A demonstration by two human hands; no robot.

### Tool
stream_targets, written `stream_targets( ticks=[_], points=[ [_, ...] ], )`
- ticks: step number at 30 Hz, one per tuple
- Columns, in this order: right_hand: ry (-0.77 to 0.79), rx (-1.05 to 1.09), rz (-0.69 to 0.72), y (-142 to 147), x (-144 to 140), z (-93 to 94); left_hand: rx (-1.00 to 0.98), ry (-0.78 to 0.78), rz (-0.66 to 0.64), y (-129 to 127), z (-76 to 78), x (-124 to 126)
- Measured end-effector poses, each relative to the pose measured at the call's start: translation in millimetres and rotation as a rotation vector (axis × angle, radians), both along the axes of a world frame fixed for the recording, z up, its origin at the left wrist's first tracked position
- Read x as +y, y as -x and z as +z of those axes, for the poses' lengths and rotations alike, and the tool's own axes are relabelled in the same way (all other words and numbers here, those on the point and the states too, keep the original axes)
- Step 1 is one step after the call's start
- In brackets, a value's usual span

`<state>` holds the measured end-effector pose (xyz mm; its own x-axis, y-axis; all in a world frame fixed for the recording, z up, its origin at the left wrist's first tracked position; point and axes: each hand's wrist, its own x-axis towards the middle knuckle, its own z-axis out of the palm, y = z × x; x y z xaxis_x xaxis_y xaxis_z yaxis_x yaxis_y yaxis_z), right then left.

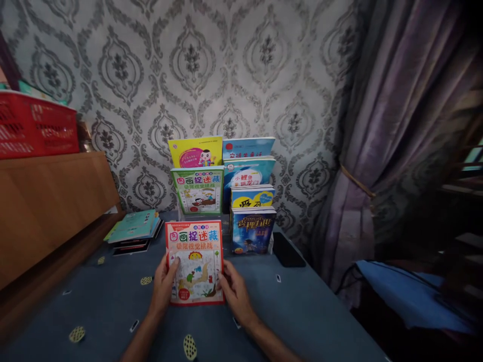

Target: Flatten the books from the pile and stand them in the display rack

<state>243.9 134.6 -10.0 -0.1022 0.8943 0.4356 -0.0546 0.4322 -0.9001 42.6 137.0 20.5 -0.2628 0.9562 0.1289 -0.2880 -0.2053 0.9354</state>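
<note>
A red-bordered children's picture book (198,271) is held upright, cover facing me, in front of the display rack. My left hand (166,279) grips its left edge with the thumb on the cover. On the right edge, my right hand (234,289) holds it the same way; the fingers behind the book are hidden. Just beyond stands a green-bordered book (199,193) with a similar cover, and behind that a yellow book (194,152). The rack's right column has a dark blue book (251,234) at the front, with several blue and yellow books stepped up behind it.
A stack of books (134,229) lies at the left of the blue-covered table (302,311). Right of the rack rests a black flat object (289,250). A wooden headboard or cabinet (56,206) bears a red basket (37,125). A tied curtain (350,211) hangs at right.
</note>
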Motion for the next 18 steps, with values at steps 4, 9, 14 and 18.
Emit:
stream_targets(
  ticks=[4,9,14,18],
  points=[
    [0.005,0.006,-0.005,0.2,0.9,-0.7,0.023,-0.008,0.020,2.6,-3.3,3.8],
    [0.011,-0.010,-0.006,-1.4,3.5,-1.4,0.162,-0.045,0.019,7.6,-5.3,5.9],
    [0.031,-0.023,0.003,-1.7,5.1,-0.3,0.475,-0.100,0.134,9.8,-5.3,-0.3],
    [0.043,-0.019,0.008,-1.2,4.0,2.4,0.655,-0.088,0.181,13.2,-3.3,-5.2]
  ],
)
